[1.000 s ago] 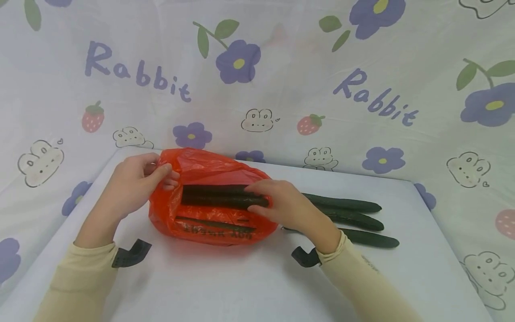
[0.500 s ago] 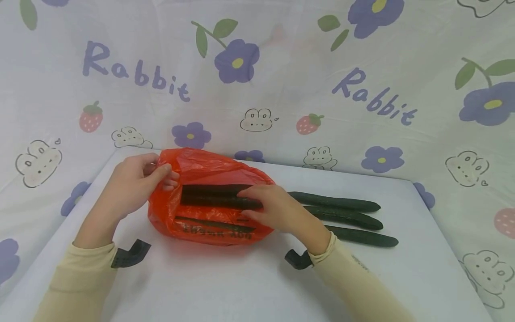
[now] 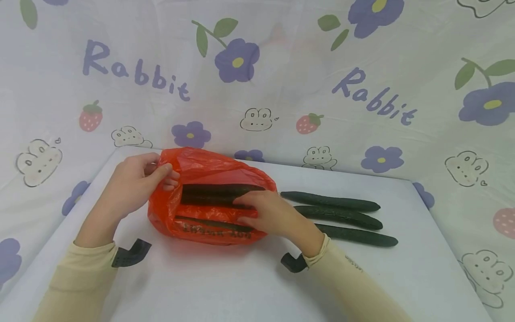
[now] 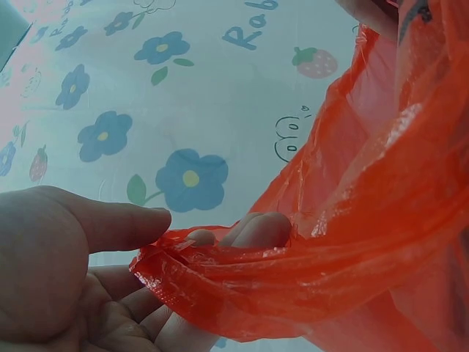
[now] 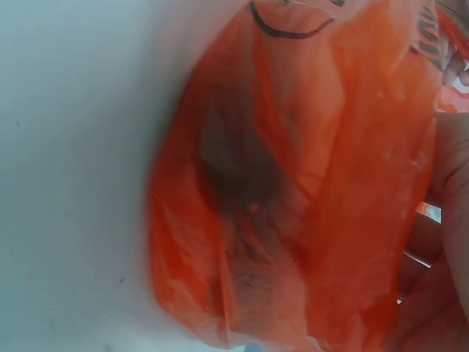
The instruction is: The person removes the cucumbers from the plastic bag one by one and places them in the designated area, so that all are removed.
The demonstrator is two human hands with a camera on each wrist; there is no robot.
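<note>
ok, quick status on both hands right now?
Left hand: pinching the rim of the orange plastic bag between thumb and fingers.
Right hand: at the bag's mouth on a cucumber; whether it grips or just touches it cannot be told.
</note>
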